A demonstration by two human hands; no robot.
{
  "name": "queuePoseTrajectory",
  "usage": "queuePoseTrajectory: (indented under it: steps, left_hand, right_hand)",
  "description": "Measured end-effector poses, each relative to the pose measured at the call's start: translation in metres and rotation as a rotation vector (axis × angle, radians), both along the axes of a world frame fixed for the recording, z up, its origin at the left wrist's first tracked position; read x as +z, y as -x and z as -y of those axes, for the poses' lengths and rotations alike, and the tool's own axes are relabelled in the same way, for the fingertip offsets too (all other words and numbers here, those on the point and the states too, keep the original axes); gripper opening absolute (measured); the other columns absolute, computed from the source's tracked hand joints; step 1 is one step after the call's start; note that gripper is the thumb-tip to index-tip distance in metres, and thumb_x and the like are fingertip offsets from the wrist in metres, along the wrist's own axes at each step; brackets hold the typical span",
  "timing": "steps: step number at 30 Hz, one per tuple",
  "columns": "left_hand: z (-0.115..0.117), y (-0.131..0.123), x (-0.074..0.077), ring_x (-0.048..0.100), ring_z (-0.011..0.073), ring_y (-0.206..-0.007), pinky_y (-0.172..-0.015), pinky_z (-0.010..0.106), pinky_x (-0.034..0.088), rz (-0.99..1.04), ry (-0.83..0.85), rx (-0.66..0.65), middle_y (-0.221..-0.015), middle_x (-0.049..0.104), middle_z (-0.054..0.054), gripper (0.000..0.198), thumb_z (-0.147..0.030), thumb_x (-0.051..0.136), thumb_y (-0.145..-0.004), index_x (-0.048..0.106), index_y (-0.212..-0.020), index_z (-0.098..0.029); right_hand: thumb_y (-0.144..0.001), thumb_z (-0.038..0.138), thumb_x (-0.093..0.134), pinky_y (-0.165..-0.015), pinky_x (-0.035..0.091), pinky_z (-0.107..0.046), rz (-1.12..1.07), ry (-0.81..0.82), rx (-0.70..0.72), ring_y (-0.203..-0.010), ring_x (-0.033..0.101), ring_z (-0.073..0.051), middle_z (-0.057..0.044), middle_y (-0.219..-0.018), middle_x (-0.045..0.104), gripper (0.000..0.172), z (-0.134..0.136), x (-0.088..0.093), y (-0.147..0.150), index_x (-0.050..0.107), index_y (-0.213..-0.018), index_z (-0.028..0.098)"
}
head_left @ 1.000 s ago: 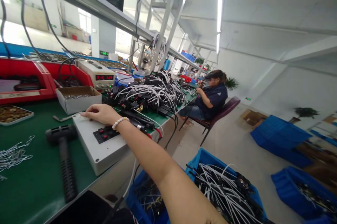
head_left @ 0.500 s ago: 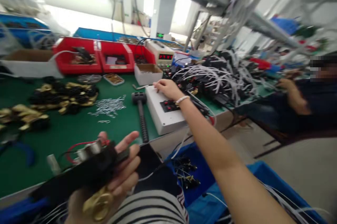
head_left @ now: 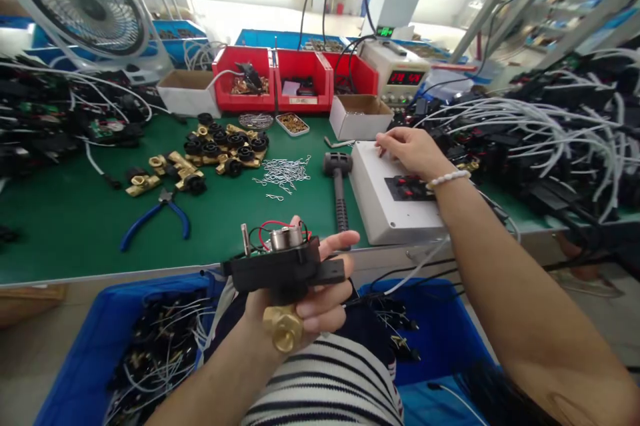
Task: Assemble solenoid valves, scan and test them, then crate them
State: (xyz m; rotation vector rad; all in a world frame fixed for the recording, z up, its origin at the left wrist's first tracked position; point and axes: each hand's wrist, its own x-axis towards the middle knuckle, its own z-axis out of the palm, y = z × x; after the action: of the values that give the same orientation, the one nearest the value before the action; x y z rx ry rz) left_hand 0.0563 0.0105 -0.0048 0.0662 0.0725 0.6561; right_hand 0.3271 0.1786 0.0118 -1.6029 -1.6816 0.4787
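Observation:
My left hand grips a motorized brass valve in front of my striped shirt. Its black housing lies level, a silver motor with red and black wires shows on top, and a brass body sticks out below. Over the far end of a white control box, my right hand has its fingertips pinched together on a small part of the top that I cannot make out. A black hammer lies left of the box, and silver clip pins are piled farther left.
Blue-handled pliers and brass valve bodies lie on the green table. Red bins, a power supply and a fan stand behind. Cabled black units heap at the right. Blue crates sit below the edge.
My view has swung left, bringing in the fan and the pliers in full. The valve in my left hand has turned more level. My right hand stays at the box's far end.

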Motion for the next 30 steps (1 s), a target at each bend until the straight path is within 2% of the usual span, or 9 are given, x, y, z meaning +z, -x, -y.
queuePoseTrajectory:
  steps: [4,9,12,15,18,22,24,28,30]
  left_hand:
    - [0.001,-0.002,-0.002,0.039,0.0043,-0.041,-0.039,0.014,0.043,0.058,-0.006,-0.007,-0.068,0.052,0.003,0.071,-0.055,0.016,-0.105,0.059,-0.119,0.001]
    - [0.003,0.000,-0.006,0.049,0.0066,-0.045,-0.043,0.016,0.047,0.070,0.033,0.049,-0.070,0.050,0.002,0.066,-0.048,0.022,-0.106,0.057,-0.121,0.005]
    - [0.003,0.000,-0.002,0.053,0.0084,-0.048,-0.045,0.017,0.048,0.013,0.108,0.149,-0.071,0.049,0.004,0.054,-0.032,0.023,-0.105,0.059,-0.115,0.008]
    - [0.004,0.000,0.003,0.053,0.0094,-0.048,-0.046,0.018,0.048,-0.035,0.160,0.209,-0.071,0.050,0.007,0.045,-0.018,0.026,-0.096,0.060,-0.111,0.009]
    - [0.004,-0.001,0.005,0.050,0.0088,-0.046,-0.044,0.018,0.046,-0.043,0.171,0.219,-0.069,0.048,0.006,0.046,-0.021,0.029,-0.095,0.061,-0.109,0.008]
    - [0.003,-0.003,0.006,0.049,0.0083,-0.044,-0.042,0.018,0.044,-0.061,0.157,0.218,-0.067,0.045,0.005,0.059,-0.027,0.016,-0.099,0.063,-0.108,0.008]
    - [0.002,-0.003,0.007,0.050,0.0089,-0.045,-0.045,0.019,0.046,-0.129,0.159,0.247,-0.067,0.049,0.008,0.061,-0.027,0.014,-0.101,0.063,-0.108,0.007]
    - [0.000,-0.005,0.014,0.065,0.0157,-0.061,-0.057,0.026,0.057,-0.367,0.182,0.296,-0.087,0.068,0.020,0.050,-0.029,0.027,-0.103,0.067,-0.108,-0.001]
    - [0.001,-0.005,0.019,0.071,0.0194,-0.071,-0.064,0.030,0.061,-0.461,0.204,0.317,-0.100,0.072,0.022,0.052,-0.032,0.025,-0.105,0.070,-0.106,-0.005]
  right_hand:
    - [-0.090,0.029,0.063,-0.059,0.038,-0.028,0.025,0.006,-0.019,-0.054,0.047,-0.011,-0.005,-0.070,0.068,0.024,0.001,0.002,0.002,0.068,-0.071,0.015]
    - [-0.090,0.024,0.062,-0.058,0.037,-0.026,0.027,0.012,-0.020,-0.052,0.046,-0.011,-0.003,-0.067,0.067,0.023,0.003,0.005,0.005,0.067,-0.068,0.017]
    - [-0.090,0.023,0.062,-0.057,0.037,-0.026,0.032,0.014,-0.035,-0.052,0.046,-0.011,-0.002,-0.067,0.067,0.023,0.004,0.005,0.005,0.067,-0.069,0.017]
    - [-0.091,0.021,0.062,-0.058,0.037,-0.026,0.039,0.026,-0.040,-0.053,0.047,-0.011,-0.002,-0.067,0.067,0.023,0.004,0.006,0.006,0.068,-0.069,0.017]
    - [-0.092,0.018,0.062,-0.059,0.038,-0.026,0.038,0.045,-0.053,-0.053,0.048,-0.011,-0.002,-0.068,0.067,0.023,0.004,0.007,0.006,0.068,-0.069,0.017]
    - [-0.092,0.019,0.062,-0.060,0.038,-0.026,0.029,0.048,-0.063,-0.053,0.047,-0.011,-0.001,-0.067,0.067,0.023,0.005,0.007,0.008,0.068,-0.070,0.016]
    - [-0.092,0.019,0.062,-0.059,0.037,-0.026,0.031,0.043,-0.054,-0.052,0.046,-0.010,-0.001,-0.067,0.066,0.023,0.006,0.007,0.008,0.067,-0.069,0.016]
    - [-0.093,0.021,0.062,-0.056,0.035,-0.024,0.038,0.028,-0.033,-0.052,0.044,-0.009,-0.002,-0.067,0.066,0.022,0.006,0.007,0.008,0.068,-0.073,0.014]
    - [-0.092,0.024,0.063,-0.054,0.035,-0.023,0.034,0.019,-0.024,-0.052,0.044,-0.009,-0.001,-0.065,0.065,0.021,0.006,0.006,0.007,0.069,-0.075,0.013]
